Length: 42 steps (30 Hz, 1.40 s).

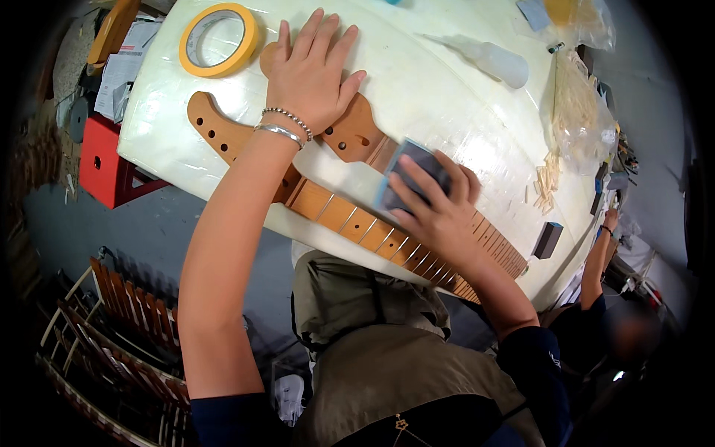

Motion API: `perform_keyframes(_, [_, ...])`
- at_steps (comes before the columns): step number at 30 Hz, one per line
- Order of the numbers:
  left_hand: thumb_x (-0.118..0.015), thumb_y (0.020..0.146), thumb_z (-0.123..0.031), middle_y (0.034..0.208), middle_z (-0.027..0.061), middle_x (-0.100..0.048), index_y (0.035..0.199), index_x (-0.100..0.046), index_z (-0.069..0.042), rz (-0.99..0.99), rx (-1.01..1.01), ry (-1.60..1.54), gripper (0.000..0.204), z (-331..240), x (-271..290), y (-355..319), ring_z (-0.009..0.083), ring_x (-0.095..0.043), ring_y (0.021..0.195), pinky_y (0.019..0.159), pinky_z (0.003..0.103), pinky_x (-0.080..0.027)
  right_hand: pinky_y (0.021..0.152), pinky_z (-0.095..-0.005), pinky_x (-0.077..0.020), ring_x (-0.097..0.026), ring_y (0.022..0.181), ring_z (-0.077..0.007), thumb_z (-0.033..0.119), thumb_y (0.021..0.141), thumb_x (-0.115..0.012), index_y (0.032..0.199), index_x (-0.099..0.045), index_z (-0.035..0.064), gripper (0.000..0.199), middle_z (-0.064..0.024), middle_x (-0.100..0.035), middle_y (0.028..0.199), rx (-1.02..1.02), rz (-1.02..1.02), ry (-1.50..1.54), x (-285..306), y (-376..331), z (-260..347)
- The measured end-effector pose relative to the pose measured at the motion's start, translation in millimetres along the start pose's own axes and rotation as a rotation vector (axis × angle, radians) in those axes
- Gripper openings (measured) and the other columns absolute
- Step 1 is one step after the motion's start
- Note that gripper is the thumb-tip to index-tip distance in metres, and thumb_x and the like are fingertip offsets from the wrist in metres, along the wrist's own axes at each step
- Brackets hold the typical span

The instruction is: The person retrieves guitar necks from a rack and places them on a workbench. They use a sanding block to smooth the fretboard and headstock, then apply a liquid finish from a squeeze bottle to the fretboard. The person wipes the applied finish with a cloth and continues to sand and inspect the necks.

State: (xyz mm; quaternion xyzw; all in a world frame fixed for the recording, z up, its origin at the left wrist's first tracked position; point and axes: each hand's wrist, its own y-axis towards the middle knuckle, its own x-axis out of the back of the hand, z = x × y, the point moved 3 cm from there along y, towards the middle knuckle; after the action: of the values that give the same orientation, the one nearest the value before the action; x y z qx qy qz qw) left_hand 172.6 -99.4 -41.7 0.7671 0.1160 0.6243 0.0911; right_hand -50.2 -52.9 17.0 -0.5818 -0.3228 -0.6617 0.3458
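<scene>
While you lean over the counter (462,104), this is how things lie:

Neck: a guitar neck (350,220) of orange-brown wood lies flat on the white, plastic-wrapped counter, running from the headstock (216,130) at upper left down to its heel at lower right, close to the counter's near edge.

Left hand: your left hand (313,71) lies flat, fingers spread, palm down on a second headstock-shaped piece (354,134) that sits just behind the neck. This grip is released; it presses rather than grasps. Two bracelets sit at the wrist, and your forearm crosses over the neck where headstock meets fretboard.

Right hand: your right hand (439,212) is clenched on a grey-blue block (410,175), fingers over its top, holding it down against the fretboard.

Block to neck: the block touches the neck about midway along the frets; the frets show bare on both sides of the hand.

Hands to each other: the left is up and to the left of the right, with the second piece between them.

Tape: a yellow roll (218,39) lies flat on the counter just left of your left hand, apart from the neck.

Bottle: a clear squeeze bottle (495,59) lies on its side toward the far right.

Sticks: a heap of small wooden sticks (550,179) lies near the right edge, with a dark block (549,240) just below them, beside the neck's heel.

Other person: a hand (611,220) reaches to the right edge of the counter.
</scene>
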Motion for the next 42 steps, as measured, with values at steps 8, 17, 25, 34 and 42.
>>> perform_keyframes(8, [-0.045, 0.089, -0.031, 0.14, 0.0142, -0.03, 0.135, -0.033, -0.006, 0.001, 0.039, -0.205, 0.054, 33, 47, -51, 0.0351, -0.022, 0.131, 0.105, 0.05, -0.02, 0.089, -0.0457, -0.028, -0.04, 0.113, -0.0312, 0.037, 0.065, -0.068, 0.113, -0.06, 0.0179, 0.052, 0.0015, -0.046, 0.13, -0.008, 0.062, 0.151, 24, -15, 58])
perform_keyframes(17, [-0.049, 0.085, -0.043, 0.141, 0.0103, -0.029, 0.134, -0.038, -0.016, -0.043, 0.153, 0.031, 0.057, 47, 39, -77, 0.0286, -0.022, 0.133, 0.103, 0.05, -0.025, 0.089, -0.0474, -0.0269, -0.038, 0.115, -0.0314, 0.041, 0.067, -0.064, 0.111, -0.061, 0.0142, 0.052, 0.0022, -0.043, 0.131, 0.066, -0.038, 0.093, -28, 38, 98])
perform_keyframes(25, [-0.046, 0.087, -0.043, 0.14, 0.011, -0.031, 0.134, -0.038, -0.014, -0.041, 0.144, 0.0, 0.056, 46, 39, -76, 0.0307, -0.024, 0.131, 0.101, 0.052, -0.026, 0.089, -0.046, -0.026, -0.037, 0.113, -0.0331, 0.034, 0.063, -0.068, 0.112, -0.059, 0.0116, 0.054, 0.001, -0.046, 0.129, 0.003, -0.027, 0.092, -22, 49, 100])
perform_keyframes(34, [-0.046, 0.085, -0.046, 0.138, 0.0107, -0.034, 0.131, -0.042, -0.013, -0.052, 0.146, 0.049, 0.056, 48, 38, -76, 0.0284, -0.025, 0.131, 0.103, 0.049, -0.025, 0.085, -0.0461, -0.0299, -0.04, 0.112, -0.0314, 0.039, 0.062, -0.069, 0.112, -0.059, 0.0128, 0.057, 0.0025, -0.044, 0.13, -0.027, -0.026, 0.053, -22, 40, 94])
perform_keyframes(42, [-0.047, 0.085, -0.046, 0.137, 0.0109, -0.034, 0.131, -0.041, -0.011, -0.068, 0.15, 0.027, 0.058, 45, 36, -77, 0.0286, -0.025, 0.131, 0.102, 0.05, -0.027, 0.089, -0.0463, -0.0271, -0.037, 0.113, -0.0319, 0.034, 0.062, -0.07, 0.112, -0.059, 0.0112, 0.057, 0.0002, -0.046, 0.128, -0.009, -0.005, 0.066, -20, 27, 97])
